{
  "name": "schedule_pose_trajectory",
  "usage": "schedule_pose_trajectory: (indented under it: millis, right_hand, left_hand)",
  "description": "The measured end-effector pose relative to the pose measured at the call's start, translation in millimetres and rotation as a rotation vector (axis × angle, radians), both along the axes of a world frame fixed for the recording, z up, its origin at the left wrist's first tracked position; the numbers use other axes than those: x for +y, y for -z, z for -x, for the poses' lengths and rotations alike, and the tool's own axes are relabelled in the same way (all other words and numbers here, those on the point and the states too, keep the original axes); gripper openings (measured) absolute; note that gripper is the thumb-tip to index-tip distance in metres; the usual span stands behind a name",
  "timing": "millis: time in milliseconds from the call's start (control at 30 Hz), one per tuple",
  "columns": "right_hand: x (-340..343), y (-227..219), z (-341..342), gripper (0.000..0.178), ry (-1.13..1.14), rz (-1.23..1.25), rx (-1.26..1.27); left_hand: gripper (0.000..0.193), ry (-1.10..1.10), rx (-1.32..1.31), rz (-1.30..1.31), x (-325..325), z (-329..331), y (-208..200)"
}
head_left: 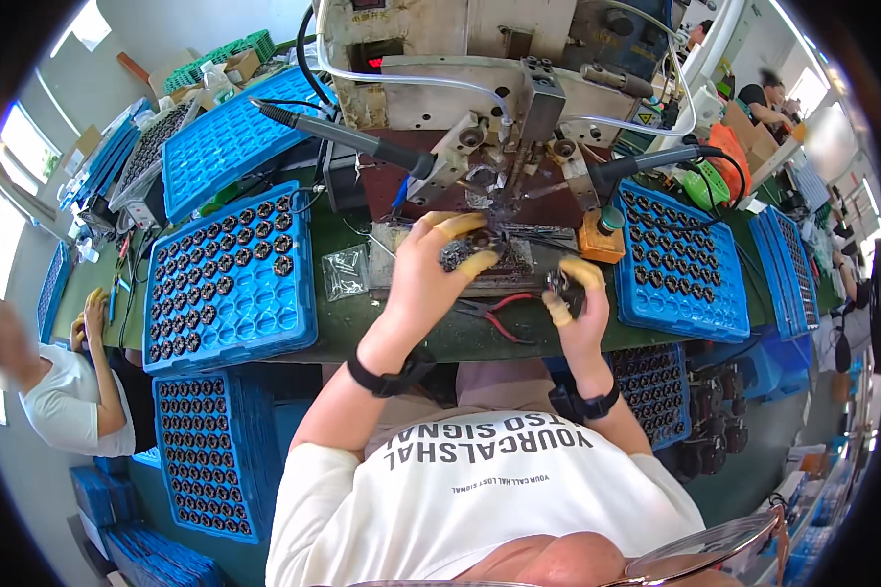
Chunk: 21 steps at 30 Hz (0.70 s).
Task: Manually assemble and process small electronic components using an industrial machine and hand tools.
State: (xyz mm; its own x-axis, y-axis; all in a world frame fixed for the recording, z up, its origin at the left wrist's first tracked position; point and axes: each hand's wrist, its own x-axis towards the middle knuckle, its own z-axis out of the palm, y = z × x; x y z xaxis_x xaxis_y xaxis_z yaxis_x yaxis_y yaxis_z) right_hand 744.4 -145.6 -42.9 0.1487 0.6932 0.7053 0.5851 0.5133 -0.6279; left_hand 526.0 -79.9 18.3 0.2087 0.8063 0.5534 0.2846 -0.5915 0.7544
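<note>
My left hand (423, 269), with yellow covers on its fingertips, is closed round a small round dark part (481, 241) at the metal work block under the machine. To its right, my right hand (585, 315) pinches another small round dark part (557, 282) above the bench edge; yellow covers are on its fingers too. Just beyond the left hand, the metal jaws of the bench machine (465, 147) come down. Two soldering irons, a left one (347, 139) and a right one (651, 159), slant in toward the middle. Red-handled pliers (511, 325) lie between my hands.
Blue trays of round parts stand at the left (230, 338) and right (685, 318). A clear plastic bag (346, 272) lies left of the work block, an orange block (600, 240) right of it. Stacked trays (250, 430) stand below the bench. A co-worker (69, 396) sits at far left.
</note>
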Motion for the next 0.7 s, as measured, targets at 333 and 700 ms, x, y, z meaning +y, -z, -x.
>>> schedule_pose_trajectory:
  millis: [333,700]
  right_hand:
    - [-22.9,30.3,-4.1,0.041,0.004,0.054,-0.002]
    - [-23.6,24.6,-0.2,0.041,-0.022,0.041,-0.125]
  left_hand:
    - [0.040,0.069,0.060,0.109,19.8,-12.1,13.8]
    - [0.035,-0.044,0.088,-0.148,13.4,-19.9,15.9]
